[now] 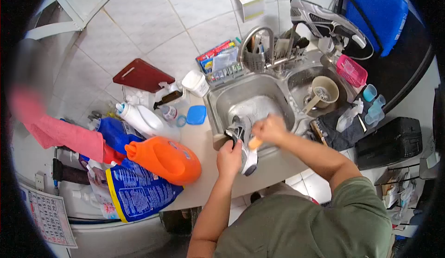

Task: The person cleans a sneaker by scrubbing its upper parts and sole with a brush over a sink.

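My left hand (229,158) is closed around a grey and white sneaker (249,159) with black trim, held tilted over the front edge of the left sink basin (222,100). In my right hand (270,129), closed in a fist, is a light-orange scrub brush (254,142), partly hidden by the fingers and slightly blurred. The brush meets the side of the sneaker. Behind them, the metal faucet (256,31) arches over the sink.
An orange detergent jug (164,160), a white bottle (143,119) and a blue bag (139,191) crowd the counter at left. In the right basin sits a beige pot (331,85). Another sneaker (324,21) leans behind the sink, near a pink basket (351,71).
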Action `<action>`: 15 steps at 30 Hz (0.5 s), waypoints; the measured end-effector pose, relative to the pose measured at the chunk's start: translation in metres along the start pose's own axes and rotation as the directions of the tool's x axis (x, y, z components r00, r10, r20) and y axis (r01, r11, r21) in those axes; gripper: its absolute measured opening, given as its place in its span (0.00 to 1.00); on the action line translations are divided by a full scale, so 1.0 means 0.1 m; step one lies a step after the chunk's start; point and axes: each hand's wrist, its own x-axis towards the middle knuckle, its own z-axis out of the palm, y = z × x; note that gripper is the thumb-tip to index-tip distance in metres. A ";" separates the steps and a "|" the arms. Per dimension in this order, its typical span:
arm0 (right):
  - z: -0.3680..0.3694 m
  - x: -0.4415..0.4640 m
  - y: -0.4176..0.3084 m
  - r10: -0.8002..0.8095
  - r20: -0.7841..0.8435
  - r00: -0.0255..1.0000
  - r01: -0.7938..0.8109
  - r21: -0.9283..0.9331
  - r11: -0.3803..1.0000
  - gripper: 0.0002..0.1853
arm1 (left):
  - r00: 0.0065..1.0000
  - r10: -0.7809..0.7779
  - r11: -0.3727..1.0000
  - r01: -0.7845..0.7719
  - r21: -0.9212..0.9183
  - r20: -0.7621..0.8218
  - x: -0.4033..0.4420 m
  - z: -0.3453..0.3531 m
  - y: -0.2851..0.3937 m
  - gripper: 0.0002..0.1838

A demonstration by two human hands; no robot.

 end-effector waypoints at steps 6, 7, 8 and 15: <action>-0.02 0.07 0.17 0.073 0.007 0.997 -0.070 -0.201 0.977 0.10 | 1.000 -0.009 0.999 0.009 -0.037 0.013 0.03 0.04 0.07 0.23; -0.09 0.10 0.02 0.006 0.018 1.000 -0.004 -0.134 0.991 0.10 | 1.000 -0.001 0.999 0.001 -0.036 0.006 0.08 0.04 0.10 0.23; -0.12 0.07 -0.19 -0.059 0.036 0.998 0.061 -0.061 0.996 0.10 | 1.000 -0.004 0.999 0.004 -0.035 0.004 0.08 0.04 0.10 0.23; -0.05 0.04 0.08 0.329 0.080 0.941 -0.337 0.134 0.932 0.08 | 1.000 -0.006 0.998 0.005 -0.064 -0.012 0.03 0.10 0.00 0.23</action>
